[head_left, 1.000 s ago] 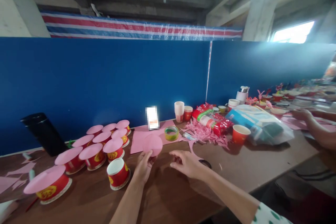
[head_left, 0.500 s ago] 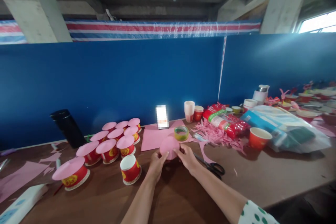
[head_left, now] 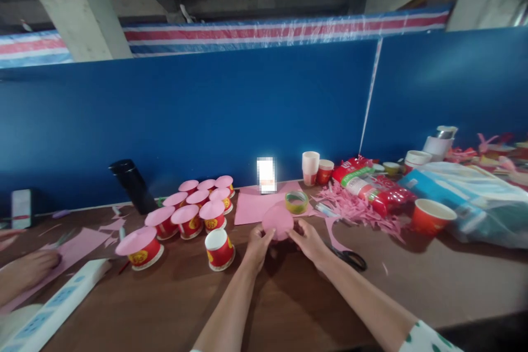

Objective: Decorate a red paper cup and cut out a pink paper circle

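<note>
A round pink paper disc [head_left: 278, 222] is held up between my two hands, above the brown table. My left hand [head_left: 259, 245] pinches its lower left edge. The lower right edge is gripped by my right hand [head_left: 307, 241]. Just behind the disc lie a roll of green-yellow tape [head_left: 296, 202] and a pink paper sheet [head_left: 248, 206]. Black-handled scissors [head_left: 351, 258] rest to the right of my right hand, beside a curved pink offcut [head_left: 336, 235]. Left of my hands, a red paper cup [head_left: 220, 250] stands without a disc on it.
Several red cups topped with pink discs [head_left: 187, 214] stand at left, near a black bottle [head_left: 132, 186]. A power strip [head_left: 55, 302] and another person's hand [head_left: 33, 268] are further left. Pink shreds [head_left: 355, 203], a red packet [head_left: 373, 187], an orange cup [head_left: 433, 216] and a plastic bag [head_left: 474, 203] lie right.
The view has swung left, so things appear shifted right, and another person's hand has come into view at the left. My hands still hold the pink disc.
</note>
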Tool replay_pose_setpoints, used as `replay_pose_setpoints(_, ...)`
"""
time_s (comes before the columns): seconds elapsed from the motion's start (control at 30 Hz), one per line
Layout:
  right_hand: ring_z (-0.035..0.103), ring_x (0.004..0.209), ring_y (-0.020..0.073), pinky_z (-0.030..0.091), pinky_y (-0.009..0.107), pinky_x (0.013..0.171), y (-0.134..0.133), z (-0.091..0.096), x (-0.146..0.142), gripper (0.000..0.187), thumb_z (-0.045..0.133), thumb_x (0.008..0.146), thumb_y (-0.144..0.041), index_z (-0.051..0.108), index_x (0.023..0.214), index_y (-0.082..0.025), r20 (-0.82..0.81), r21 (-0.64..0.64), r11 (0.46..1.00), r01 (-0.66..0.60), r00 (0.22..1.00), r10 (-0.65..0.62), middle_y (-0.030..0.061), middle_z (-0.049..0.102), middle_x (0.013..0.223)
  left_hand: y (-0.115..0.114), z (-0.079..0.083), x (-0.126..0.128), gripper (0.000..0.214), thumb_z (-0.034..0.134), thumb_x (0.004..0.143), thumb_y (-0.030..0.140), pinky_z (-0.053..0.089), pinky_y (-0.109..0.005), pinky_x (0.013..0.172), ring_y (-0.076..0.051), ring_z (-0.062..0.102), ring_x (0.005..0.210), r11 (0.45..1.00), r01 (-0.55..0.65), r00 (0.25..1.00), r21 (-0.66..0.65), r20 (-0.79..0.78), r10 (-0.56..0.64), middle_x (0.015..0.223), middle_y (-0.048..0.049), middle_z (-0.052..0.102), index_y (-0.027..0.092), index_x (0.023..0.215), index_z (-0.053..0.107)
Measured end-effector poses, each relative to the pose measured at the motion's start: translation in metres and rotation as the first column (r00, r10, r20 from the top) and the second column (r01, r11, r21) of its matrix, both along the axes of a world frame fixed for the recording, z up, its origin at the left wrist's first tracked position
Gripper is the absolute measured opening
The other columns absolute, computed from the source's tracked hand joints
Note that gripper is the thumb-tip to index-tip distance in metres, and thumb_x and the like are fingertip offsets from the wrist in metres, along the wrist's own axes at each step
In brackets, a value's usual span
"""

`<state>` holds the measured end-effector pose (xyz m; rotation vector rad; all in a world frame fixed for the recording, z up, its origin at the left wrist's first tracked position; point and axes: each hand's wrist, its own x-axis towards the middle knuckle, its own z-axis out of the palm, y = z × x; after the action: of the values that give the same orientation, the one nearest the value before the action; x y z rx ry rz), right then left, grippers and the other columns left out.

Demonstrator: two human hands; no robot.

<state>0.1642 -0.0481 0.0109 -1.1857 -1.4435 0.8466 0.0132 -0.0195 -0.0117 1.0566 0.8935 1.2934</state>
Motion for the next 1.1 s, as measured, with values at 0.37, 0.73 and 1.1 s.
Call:
replay_pose_setpoints(0.37, 0.056, 0.086, 0.0209, 0.041, 0.031, 0.076, -0.078, 0.019, 0.103, 0.019, 0.052, 0.078, -0.028, 0.060, 0.094, -0.020, 0.755, 0.124, 0.989, 0.084, 0.638, -0.149, 0.0060, 0.062, 0.091, -0.008, 0.013, 0.002, 0.017, 0.073, 0.058, 0.024, 0.045, -0.024, 0.071, -0.019, 0.059, 0.089, 0.991, 0.080, 0.992, 0.104, 0.088, -0.089, 0.095, -0.0096, 0.065, 0.014, 0.070, 0.068)
replay_pose_setpoints(0.73, 0.052, 0.086, 0.0201, 0.037, 0.028, 0.075, -0.098, 0.016, 0.116, 0.016, 0.049, 0.080, -0.020, 0.062, 0.090, -0.022, 0.885, 0.063, 0.994, 0.095, 0.455, -0.100, 0.0049, 0.060, 0.086, -0.012, 0.014, 0.004, 0.038, 0.074, 0.055, 0.017, 0.049, -0.029, 0.072, -0.020, 0.063, 0.081, 0.975, 0.210, 0.970, -0.069, 0.137, -0.199, 0.090, -0.0081, 0.068, 0.015, 0.093, 0.066)
replay_pose_setpoints(1.1, 0.058, 0.084, 0.0232, 0.038, 0.029, 0.069, -0.103, 0.033, 0.114, 0.029, 0.047, 0.073, -0.016, 0.055, 0.102, -0.019, 0.928, -0.100, 0.994, 0.047, 0.366, 0.076, 0.0073, 0.063, 0.091, -0.011, 0.015, 0.000, 0.044, 0.064, 0.067, 0.025, 0.048, -0.031, 0.077, -0.022, 0.060, 0.090, 0.975, 0.216, 0.963, -0.062, 0.177, -0.202, 0.103, -0.0110, 0.064, 0.014, 0.109, 0.059)
